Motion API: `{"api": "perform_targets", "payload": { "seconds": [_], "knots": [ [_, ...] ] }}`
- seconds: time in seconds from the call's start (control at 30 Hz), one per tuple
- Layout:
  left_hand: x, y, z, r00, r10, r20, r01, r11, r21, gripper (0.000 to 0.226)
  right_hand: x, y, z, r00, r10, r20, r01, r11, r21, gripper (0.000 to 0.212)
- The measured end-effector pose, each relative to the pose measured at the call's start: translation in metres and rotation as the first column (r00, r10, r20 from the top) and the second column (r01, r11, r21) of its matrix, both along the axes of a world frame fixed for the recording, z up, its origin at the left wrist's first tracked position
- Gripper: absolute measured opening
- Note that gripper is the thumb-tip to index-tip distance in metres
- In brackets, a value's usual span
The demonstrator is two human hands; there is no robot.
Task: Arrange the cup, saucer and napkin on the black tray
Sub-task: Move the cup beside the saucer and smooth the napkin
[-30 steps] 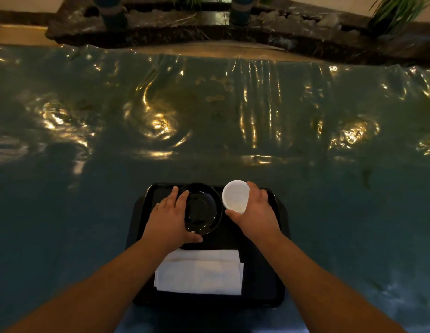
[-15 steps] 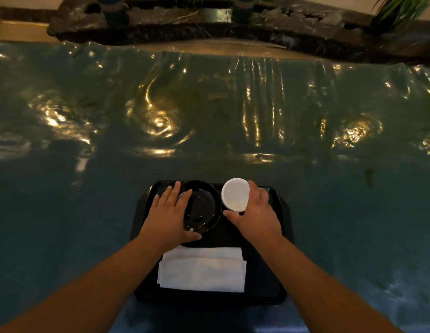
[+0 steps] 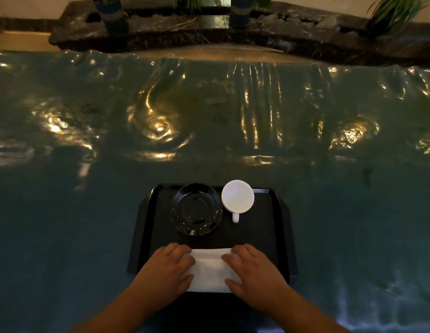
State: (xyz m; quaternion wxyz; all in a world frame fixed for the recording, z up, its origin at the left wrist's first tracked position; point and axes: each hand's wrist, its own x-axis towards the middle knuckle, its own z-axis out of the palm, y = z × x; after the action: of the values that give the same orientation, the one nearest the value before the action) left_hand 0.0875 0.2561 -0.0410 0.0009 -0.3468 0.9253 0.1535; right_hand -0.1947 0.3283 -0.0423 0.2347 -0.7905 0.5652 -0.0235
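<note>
The napkin (image 3: 210, 270) shows only its middle strip — the left hand (image 3: 164, 272) covers its left end, the right hand (image 3: 253, 272) its right end. Whether either hand has a grip on the cloth or merely lies flat cannot be told. Both forearms run off the bottom edge of the frame. The black tray (image 3: 282, 236) has its near rim partly hidden behind the wrists. At the top edge, two pots (image 3: 111, 13) and a plant (image 3: 396, 10) are cut off — their upper parts unseen. The table (image 3: 65, 212) runs past both sides.
</note>
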Motion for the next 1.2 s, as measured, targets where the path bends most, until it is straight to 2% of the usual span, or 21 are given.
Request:
{"api": "perform_targets", "payload": {
  "seconds": [0.17, 0.4, 0.77, 0.9, 1.2],
  "knots": [
    [0.006, 0.005, -0.006, 0.999, 0.025, 0.039, -0.026, 0.999, 0.03, 0.035, -0.003, 0.005, -0.007, 0.999, 0.007, -0.032, -0.008, 1.0, -0.027, 0.055],
    [0.008, 0.007, -0.004, 0.999, 0.014, 0.048, -0.014, 1.0, -0.019, 0.039, -0.004, 0.012, -0.01, 0.996, 0.02, -0.085, -0.029, 0.994, -0.108, 0.06],
    [0.009, 0.004, -0.016, 0.999, 0.004, 0.045, -0.003, 1.0, -0.009, 0.039, -0.007, 0.014, -0.014, 0.992, 0.046, -0.121, -0.058, 0.993, -0.105, 0.062],
    [0.013, 0.002, -0.019, 0.999, -0.012, 0.038, 0.012, 1.0, 0.005, 0.049, -0.009, 0.013, -0.016, 0.989, 0.054, -0.135, -0.069, 0.991, -0.112, 0.063],
    [0.006, -0.004, -0.019, 0.997, -0.014, 0.08, 0.018, 0.998, -0.054, 0.052, -0.012, 0.0, -0.013, 0.982, 0.043, -0.181, -0.064, 0.992, -0.11, 0.064]
  ]
}}
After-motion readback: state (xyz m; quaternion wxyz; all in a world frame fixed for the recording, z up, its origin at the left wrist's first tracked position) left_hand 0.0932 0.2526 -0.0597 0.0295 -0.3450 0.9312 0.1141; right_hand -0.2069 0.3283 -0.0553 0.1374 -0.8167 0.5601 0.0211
